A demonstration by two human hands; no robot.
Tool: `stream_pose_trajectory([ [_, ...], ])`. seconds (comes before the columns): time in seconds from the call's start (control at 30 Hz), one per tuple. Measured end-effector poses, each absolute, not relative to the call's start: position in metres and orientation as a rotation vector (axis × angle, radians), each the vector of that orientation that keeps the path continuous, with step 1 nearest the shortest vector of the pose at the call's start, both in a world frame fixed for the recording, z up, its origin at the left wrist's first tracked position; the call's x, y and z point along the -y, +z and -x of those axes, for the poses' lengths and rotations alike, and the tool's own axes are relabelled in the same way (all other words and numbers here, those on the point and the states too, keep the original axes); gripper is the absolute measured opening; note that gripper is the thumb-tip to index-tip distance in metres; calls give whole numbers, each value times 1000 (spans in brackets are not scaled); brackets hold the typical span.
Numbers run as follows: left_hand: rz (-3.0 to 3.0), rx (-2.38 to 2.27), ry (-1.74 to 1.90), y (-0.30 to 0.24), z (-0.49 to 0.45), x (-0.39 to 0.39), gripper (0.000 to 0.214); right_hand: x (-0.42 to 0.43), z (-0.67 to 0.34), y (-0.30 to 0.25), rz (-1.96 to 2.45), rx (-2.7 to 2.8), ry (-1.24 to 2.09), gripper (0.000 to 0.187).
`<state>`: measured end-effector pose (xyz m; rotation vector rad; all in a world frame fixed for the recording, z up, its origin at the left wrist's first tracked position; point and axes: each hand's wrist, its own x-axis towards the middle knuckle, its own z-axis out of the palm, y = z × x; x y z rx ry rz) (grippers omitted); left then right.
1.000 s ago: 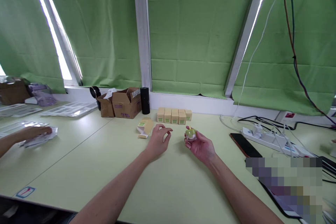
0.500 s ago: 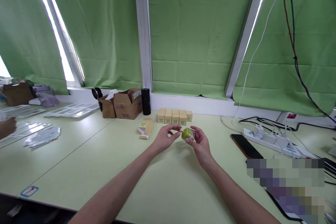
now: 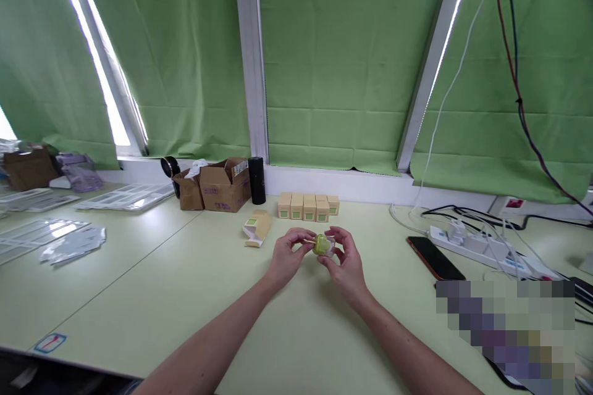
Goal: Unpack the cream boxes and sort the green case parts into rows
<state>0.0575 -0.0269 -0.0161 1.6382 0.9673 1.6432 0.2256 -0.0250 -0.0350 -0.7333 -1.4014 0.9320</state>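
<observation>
Both my hands meet over the pale green table (image 3: 287, 333) around a small green jar with a clear body (image 3: 322, 245). My right hand (image 3: 345, 262) cups the jar from the right and below. The fingertips of my left hand (image 3: 288, 254) pinch its left side. Just beyond them lies an opened beige carton (image 3: 257, 226) on its side. Behind that stands a row of several small beige boxes with green labels (image 3: 308, 206).
Two open cardboard boxes (image 3: 217, 184) and a black cylinder (image 3: 256, 180) stand by the window sill. A dark phone (image 3: 434, 257) and a white power strip (image 3: 482, 245) with cables lie at the right. Clear plastic trays (image 3: 125, 195) and wrappers (image 3: 74, 242) cover the left table.
My left hand has come in from the left and closed on the jar, which my right hand alone held before. Another person's hand at the far left has left the view.
</observation>
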Motion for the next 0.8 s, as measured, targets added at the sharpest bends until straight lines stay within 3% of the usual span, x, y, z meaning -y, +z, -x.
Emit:
stream_pose_trajectory([
  [0.3,-1778,-1150,1600,-22,-56,27,7,19,-227,-43,769,1441,1082,62],
  [0.8,-1872,-1339,1488,-25,-56,31,10,22,-231,-40,769,1652,912,60],
])
